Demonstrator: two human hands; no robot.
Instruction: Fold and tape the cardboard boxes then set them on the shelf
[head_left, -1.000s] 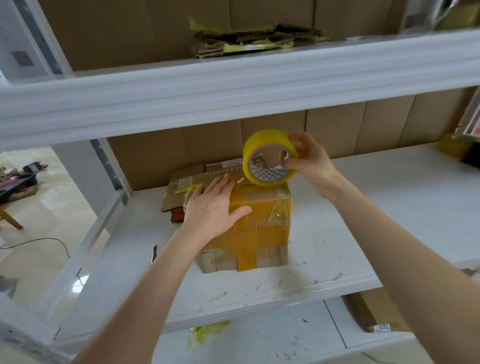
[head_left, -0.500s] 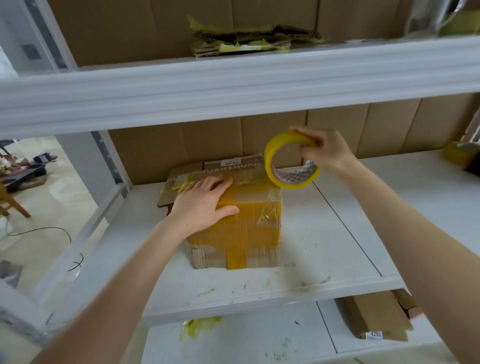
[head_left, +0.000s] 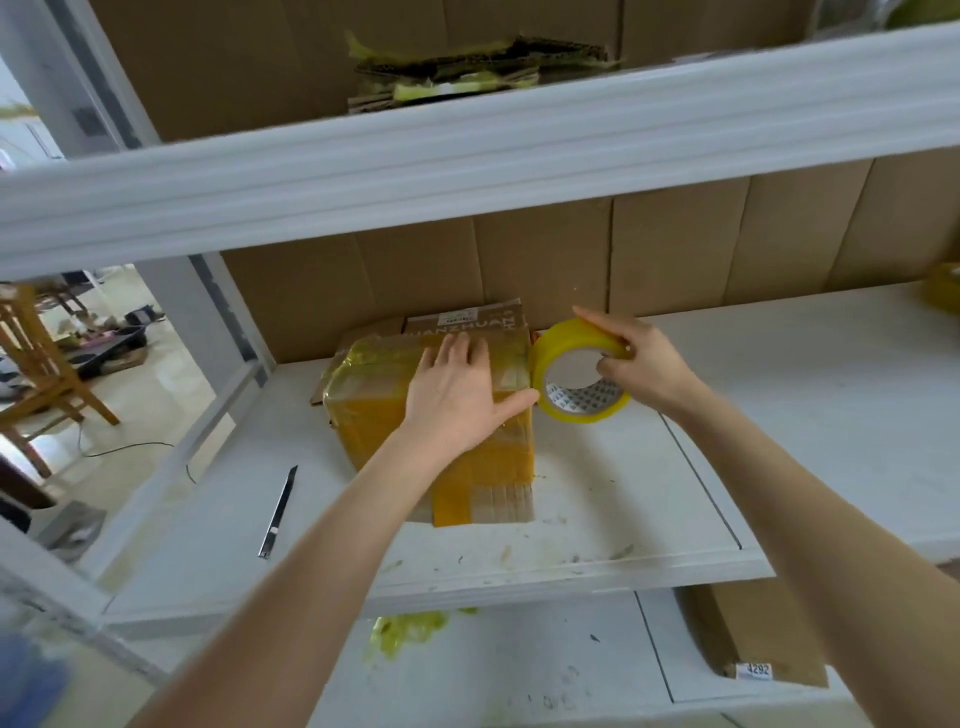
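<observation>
pressing left hand (head_left: 453, 399) flat, fingers straight, on cardboard box (head_left: 366, 426) to steady it | gripping tape roll (head_left: 571, 335) in right hand (head_left: 649, 371) at box's right edge, likely laying a strip | box sitting on white shelf (head_left: 649, 512)

Single view, head-worn, wide-angle. It faces forward and down into a white shelf (head_left: 779, 426) from close in front. The upper shelf edge (head_left: 467, 171) bows across the top of the frame. Both forearms enter from the bottom, with the left hand (head_left: 457, 395) and right hand (head_left: 644, 364) near centre. The floor (head_left: 156, 395) shows at far left.
</observation>
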